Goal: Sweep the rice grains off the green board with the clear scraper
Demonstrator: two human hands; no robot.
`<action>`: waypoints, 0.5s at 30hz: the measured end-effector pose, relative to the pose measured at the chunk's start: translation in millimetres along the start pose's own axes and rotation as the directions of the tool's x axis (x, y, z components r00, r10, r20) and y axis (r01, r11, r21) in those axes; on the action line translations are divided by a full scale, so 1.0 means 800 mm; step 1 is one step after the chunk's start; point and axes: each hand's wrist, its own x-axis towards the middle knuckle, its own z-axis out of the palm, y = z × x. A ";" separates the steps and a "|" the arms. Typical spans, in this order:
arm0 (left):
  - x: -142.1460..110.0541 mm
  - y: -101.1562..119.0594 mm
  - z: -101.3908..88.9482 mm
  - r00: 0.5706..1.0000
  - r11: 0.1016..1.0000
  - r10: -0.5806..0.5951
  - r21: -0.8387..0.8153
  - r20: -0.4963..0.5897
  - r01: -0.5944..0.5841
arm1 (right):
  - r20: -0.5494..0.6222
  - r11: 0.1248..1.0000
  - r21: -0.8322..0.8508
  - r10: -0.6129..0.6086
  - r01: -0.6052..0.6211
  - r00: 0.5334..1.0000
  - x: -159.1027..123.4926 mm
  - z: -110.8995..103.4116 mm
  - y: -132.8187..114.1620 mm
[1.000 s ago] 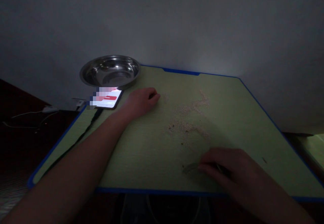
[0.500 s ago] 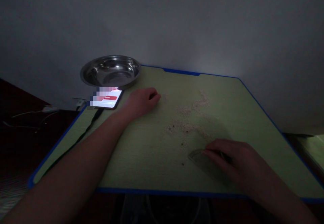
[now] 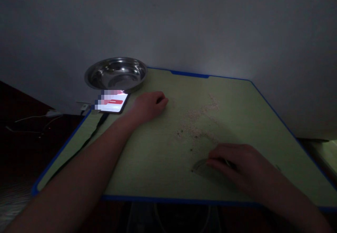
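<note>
My right hand (image 3: 237, 166) lies near the front of a green table (image 3: 147, 162) with its fingers curled on a thin, flat, see-through piece (image 3: 202, 166) that I cannot name. Pale crumbs or powder with dark specks (image 3: 200, 124) are scattered just beyond it. My left hand (image 3: 149, 105) rests on the table further back, fingers curled in, a little left of the crumbs and next to a lit phone (image 3: 113, 101).
A shiny steel bowl (image 3: 116, 73) stands at the table's back left corner, partly over the edge. A dark cable (image 3: 86, 138) runs from the phone along the left side. A grey wall (image 3: 184, 25) rises behind. The room is dim.
My right hand slid the flat piece a short way up toward the crumbs, then back left and nearer. My left hand has stayed put.
</note>
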 end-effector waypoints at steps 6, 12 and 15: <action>-0.001 0.000 0.001 1.000 1.000 0.014 -0.008 -0.008 -0.014 | 0.060 0.999 0.043 -0.035 0.033 0.998 0.010 0.002 -0.009; -0.001 -0.001 0.002 1.000 1.000 0.013 -0.017 -0.008 -0.013 | 0.104 0.997 0.061 -0.049 0.043 0.993 0.009 0.006 -0.011; -0.002 0.001 0.001 1.000 1.000 -0.005 -0.016 0.001 0.005 | 0.127 0.998 0.034 -0.062 0.058 0.990 0.007 0.009 -0.016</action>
